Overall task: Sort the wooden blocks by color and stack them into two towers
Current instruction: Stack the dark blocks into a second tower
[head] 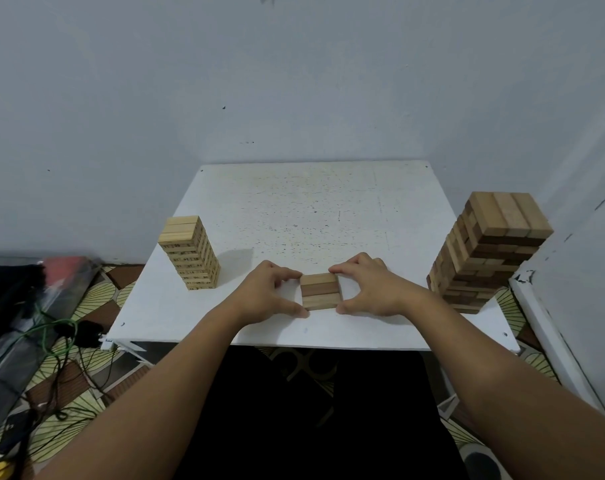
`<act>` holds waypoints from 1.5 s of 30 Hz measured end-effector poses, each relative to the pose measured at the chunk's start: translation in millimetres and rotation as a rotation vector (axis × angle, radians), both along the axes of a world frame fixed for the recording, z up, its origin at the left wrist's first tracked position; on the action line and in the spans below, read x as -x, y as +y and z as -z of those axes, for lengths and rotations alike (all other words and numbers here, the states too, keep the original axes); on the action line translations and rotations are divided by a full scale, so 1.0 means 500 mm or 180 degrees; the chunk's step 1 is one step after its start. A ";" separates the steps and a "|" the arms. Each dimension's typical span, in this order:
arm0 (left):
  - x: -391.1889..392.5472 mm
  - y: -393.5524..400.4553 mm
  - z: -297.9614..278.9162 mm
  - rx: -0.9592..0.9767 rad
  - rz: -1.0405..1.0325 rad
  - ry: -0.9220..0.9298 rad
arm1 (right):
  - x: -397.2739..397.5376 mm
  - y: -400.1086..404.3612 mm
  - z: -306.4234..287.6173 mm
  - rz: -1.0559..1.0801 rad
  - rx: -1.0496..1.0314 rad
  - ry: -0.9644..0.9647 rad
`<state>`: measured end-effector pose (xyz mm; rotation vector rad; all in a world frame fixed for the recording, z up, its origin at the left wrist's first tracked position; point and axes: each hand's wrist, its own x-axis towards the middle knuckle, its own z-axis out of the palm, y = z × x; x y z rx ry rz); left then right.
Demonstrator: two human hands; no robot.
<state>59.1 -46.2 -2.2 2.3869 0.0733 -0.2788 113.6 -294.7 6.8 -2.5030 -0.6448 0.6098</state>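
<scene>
While both hands bracket it, a small set of blocks (320,292) lies flat on the table (314,209) near the front edge. The left hand (267,292) has its thumb at the near-left corner and fingers at the far-left corner; the right hand (367,287) mirrors this, each pinching its side, probably to square three side-by-side pieces into one even layer. Its middle piece looks darker than the outer two. Well apart to the left stands a pale tower (190,252), and a taller tower (488,251) of mixed tan and brown pieces stands at the right edge, leaving open working room between them.
</scene>
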 end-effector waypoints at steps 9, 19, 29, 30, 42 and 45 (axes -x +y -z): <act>-0.002 0.001 0.007 0.0058 0.0052 -0.0027 | -0.005 -0.001 0.004 -0.0015 -0.0030 0.0007; 0.001 0.008 -0.028 0.0255 -0.0003 -0.0521 | 0.003 0.018 -0.050 0.0071 -0.0433 -0.0517; 0.000 -0.009 -0.239 0.0508 -0.0064 -0.1350 | 0.003 0.005 -0.285 -0.0022 -0.0361 -0.1788; -0.004 -0.015 -0.256 0.0531 -0.0046 -0.1375 | 0.002 -0.002 -0.307 -0.0020 -0.0256 -0.1896; -0.075 -0.215 -0.332 0.0748 0.0580 -0.1175 | 0.013 -0.229 -0.384 0.0548 -0.0176 -0.1452; -0.091 -0.275 -0.334 0.0752 0.0757 -0.1121 | 0.022 -0.295 -0.377 0.0737 -0.0364 -0.1238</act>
